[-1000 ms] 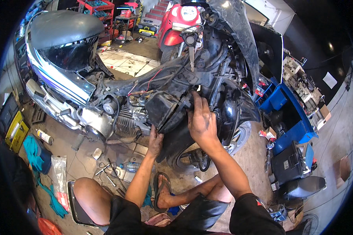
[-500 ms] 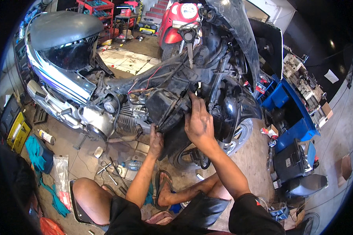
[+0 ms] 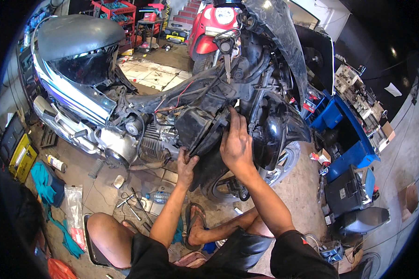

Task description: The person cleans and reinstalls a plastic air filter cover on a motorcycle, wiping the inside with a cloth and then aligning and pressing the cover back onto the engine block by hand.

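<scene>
A partly stripped motorcycle (image 3: pixel 149 104) stands side-on before me, its frame and engine (image 3: pixel 150 148) exposed. At its middle is a black plastic air filter box (image 3: pixel 194 125), with a dark seam running diagonally between its body and its outer cover (image 3: pixel 214 136). My left hand (image 3: pixel 186 168) grips the box's lower edge, fingertips up against the seam and thumb out to the side. My right hand (image 3: pixel 237 143) lies along the cover's right side, fingers pointing up and pressed round its edge; their tips are partly hidden. A thin red wire (image 3: pixel 185 93) runs above the box.
Below the engine lie a T-handle wrench (image 3: pixel 131 204) and a plastic water bottle (image 3: pixel 160 197). A spray can (image 3: pixel 56 163) and teal cloth (image 3: pixel 43 179) are at left. A blue bin (image 3: pixel 354 132) stands at right, a red scooter (image 3: pixel 209 35) behind. My sandalled foot (image 3: pixel 196 223) is beneath my arms.
My left thumb has spread outward a little at the box's lower edge. My right hand has shifted only slightly along the cover. The view has moved a touch.
</scene>
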Demonstrator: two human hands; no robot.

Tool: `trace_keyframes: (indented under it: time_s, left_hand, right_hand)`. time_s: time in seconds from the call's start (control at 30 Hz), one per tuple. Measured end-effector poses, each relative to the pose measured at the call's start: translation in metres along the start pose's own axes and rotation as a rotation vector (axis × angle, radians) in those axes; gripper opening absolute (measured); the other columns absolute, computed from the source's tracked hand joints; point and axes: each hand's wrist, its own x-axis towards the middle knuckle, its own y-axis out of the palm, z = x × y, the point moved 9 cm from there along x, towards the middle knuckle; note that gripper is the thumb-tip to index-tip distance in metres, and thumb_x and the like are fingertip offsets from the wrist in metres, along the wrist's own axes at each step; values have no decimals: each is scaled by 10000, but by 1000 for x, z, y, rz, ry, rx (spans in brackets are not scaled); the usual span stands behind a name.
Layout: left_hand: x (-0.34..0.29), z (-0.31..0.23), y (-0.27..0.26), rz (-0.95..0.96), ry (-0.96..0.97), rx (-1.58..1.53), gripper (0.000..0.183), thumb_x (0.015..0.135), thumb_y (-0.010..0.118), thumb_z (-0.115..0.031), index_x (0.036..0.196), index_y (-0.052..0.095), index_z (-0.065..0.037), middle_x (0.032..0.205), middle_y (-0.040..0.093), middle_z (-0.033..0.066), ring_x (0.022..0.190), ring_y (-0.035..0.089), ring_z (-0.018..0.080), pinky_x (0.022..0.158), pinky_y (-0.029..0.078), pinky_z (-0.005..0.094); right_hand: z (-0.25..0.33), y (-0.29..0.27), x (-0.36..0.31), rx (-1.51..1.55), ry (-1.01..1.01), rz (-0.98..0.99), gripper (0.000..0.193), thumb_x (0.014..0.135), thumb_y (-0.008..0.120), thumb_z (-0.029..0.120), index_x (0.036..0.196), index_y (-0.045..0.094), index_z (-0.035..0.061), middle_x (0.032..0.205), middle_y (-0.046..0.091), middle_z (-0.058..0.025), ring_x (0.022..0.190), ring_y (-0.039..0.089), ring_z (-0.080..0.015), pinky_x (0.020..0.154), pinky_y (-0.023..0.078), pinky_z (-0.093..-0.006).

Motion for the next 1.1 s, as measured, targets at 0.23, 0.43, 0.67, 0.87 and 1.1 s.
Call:
trace_keyframes:
  time_s: [0.23,0.43,0.67,0.87,1.1]
  left_hand:
    - [-1,-3,2,-69,-48,49,435,885,746,-260,1150,476,-46,983,553,-2,817,451,62,731,372,229]
    - [0,-6,6,-89,-80,74,439,878,753,-282,1139,485,-54,930,534,-26,770,429,48,684,350,221]
    - [-3,-6,-4,-107,-59,126,453,869,759,-333,1107,489,-59,775,432,-64,671,331,33,593,263,217]
    - [-3,-1,-4,-135,12,98,445,871,753,-349,1078,483,-62,761,427,-57,667,330,38,586,264,232]
    - [-6,-5,12,-171,-40,-127,430,885,755,-235,1142,471,-38,1103,598,72,964,572,137,857,458,276]
  right_hand:
    - [-2,5,3,-8,107,80,817,712,552,-128,1475,270,-48,1303,499,-361,1068,585,-543,919,512,-514]
    - [-5,7,2,-49,90,-35,706,808,507,-109,1480,303,-34,1236,560,-368,1047,626,-494,890,524,-482]
    - [0,-1,0,127,114,-139,547,903,496,-71,1440,391,-44,1303,552,-328,1205,557,-472,1008,459,-449]
    - [-6,2,-3,258,116,-127,504,965,527,45,1444,392,-36,1337,527,-324,1251,529,-454,1050,425,-430]
    - [-28,31,-15,585,201,-18,862,904,732,274,1530,218,-22,1443,427,-231,1319,441,-303,1114,346,-381]
